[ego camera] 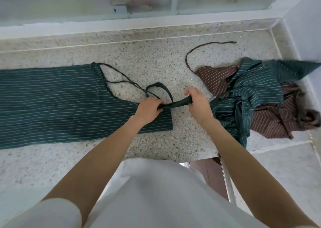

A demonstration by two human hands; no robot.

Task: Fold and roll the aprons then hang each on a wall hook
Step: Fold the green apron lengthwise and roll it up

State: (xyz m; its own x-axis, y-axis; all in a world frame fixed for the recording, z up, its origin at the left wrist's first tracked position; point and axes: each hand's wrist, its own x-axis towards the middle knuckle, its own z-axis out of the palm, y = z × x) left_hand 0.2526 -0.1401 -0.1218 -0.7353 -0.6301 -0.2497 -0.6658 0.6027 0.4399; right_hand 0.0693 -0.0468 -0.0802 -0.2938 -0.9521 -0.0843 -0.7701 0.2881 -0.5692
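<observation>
A dark green striped apron (52,104) lies folded lengthwise and flat on the speckled stone counter (147,57), running off to the left. At its right end its neck strap (177,104) is stretched between my hands. My left hand (150,107) grips the strap where it meets the apron's bib corner. My right hand (197,101) holds the strap's other end pulled taut to the right. Thin tie strings (121,79) loop loosely on the counter behind my left hand.
A crumpled heap of aprons, green (257,88) and brown (271,121) striped, sits at the counter's right end against the white wall (305,28). A brown tie string (205,48) trails from it. Frosted window panes (69,0) run along the back. The counter's front edge is at my waist.
</observation>
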